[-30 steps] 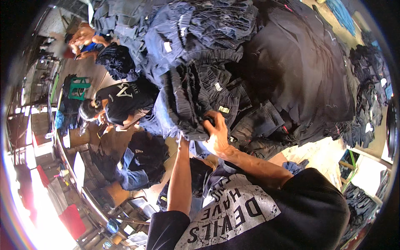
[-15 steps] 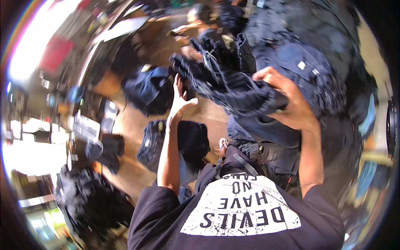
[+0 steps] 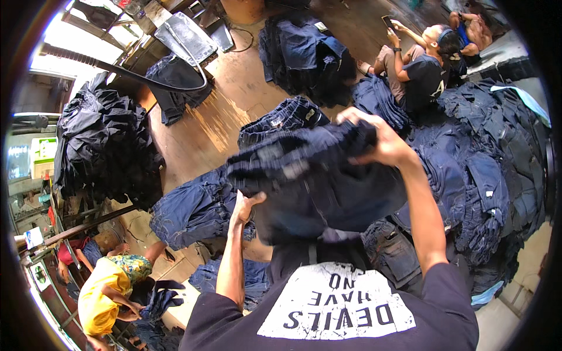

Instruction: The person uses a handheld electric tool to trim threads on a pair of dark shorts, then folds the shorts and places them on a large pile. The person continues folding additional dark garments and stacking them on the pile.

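Note:
A pair of dark blue denim trousers [image 3: 316, 193] hangs stretched in front of my chest, its waistband uppermost and slightly smeared by motion. My right hand [image 3: 383, 140] is closed around the right end of the waistband, knuckles showing on top. At the left end, my left hand [image 3: 246, 206] grips the edge of the cloth, thumb in front and fingers mostly hidden. Just beyond the trousers lies a folded pile of dark jeans [image 3: 287, 117]. Under and left of my left hand are more spread jeans [image 3: 193, 210].
Large heaps of dark garments stand on the right [image 3: 486, 169] and left [image 3: 105, 140], with another pile [image 3: 301, 55] farther off. A person holding a phone [image 3: 418, 64] sits at the far right. Another in a yellow shirt [image 3: 102, 298] handles cloth at lower left. A curved black pole [image 3: 117, 67] crosses the upper left.
My left hand was open and apart from the garment; now it grips its left end. The trousers have come lower and spread wider. The whole view has swung round.

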### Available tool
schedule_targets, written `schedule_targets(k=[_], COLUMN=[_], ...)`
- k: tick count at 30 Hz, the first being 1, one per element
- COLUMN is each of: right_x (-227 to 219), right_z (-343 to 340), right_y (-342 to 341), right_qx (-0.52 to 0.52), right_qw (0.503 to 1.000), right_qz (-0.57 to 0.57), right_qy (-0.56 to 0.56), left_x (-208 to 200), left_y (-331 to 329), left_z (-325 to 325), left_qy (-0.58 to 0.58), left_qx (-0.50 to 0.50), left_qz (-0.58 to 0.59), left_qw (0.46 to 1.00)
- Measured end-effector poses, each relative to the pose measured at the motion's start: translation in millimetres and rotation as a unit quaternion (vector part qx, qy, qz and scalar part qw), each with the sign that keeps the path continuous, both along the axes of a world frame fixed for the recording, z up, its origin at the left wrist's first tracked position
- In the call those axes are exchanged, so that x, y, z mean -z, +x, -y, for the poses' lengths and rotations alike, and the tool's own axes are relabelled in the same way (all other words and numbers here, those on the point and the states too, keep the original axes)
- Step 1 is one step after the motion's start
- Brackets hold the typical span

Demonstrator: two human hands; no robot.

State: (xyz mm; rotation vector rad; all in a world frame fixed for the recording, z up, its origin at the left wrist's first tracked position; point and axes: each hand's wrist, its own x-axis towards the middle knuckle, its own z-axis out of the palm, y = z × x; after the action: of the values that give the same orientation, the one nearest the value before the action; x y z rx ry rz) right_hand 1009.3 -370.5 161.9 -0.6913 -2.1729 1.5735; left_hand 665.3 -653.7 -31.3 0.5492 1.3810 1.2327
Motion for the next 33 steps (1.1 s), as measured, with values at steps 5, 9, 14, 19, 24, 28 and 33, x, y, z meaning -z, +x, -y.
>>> schedule_targets(k=[5, 9, 14, 19, 24, 28, 33], right_x=[165.3, 204.5, 242.4, 274.8, 240.6, 213.7, 199.1], right_z=[-56.1, -0.1, 30.9, -0.5, -4.4, 29.0, 145.5], right_y=[-109.2, -144.5, -192.0, -223.6, -199.1, -84.4, 176.4], right_qx=[0.204, 0.258, 0.121, 0.043, 0.058, 0.246, 0.676], right_qw=[0.977, 0.928, 0.930, 0.911, 0.948, 0.943, 0.729], right_qz=[0.053, 0.141, 0.235, 0.333, 0.243, 0.099, 0.056], right_qy=[-0.044, 0.228, 0.255, 0.241, 0.196, 0.203, 0.089], left_x=[69.3, 122.9, 158.5, 206.6, 193.2, 172.4, 178.5], left_y=[-5.5, 1.2, -11.2, -26.9, -45.0, -44.7, -48.9], left_z=[-69.1, -106.9, -83.6, -82.7, -91.1, -83.3, -61.9], left_qy=[-0.089, -0.037, -0.062, -0.122, -0.127, -0.015, 0.038], left_qx=[-0.158, -0.247, -0.148, -0.109, -0.105, -0.030, -0.113], left_qz=[-0.125, -0.158, -0.170, -0.208, -0.256, -0.196, -0.240], left_qw=[0.975, 0.955, 0.972, 0.964, 0.953, 0.980, 0.963])
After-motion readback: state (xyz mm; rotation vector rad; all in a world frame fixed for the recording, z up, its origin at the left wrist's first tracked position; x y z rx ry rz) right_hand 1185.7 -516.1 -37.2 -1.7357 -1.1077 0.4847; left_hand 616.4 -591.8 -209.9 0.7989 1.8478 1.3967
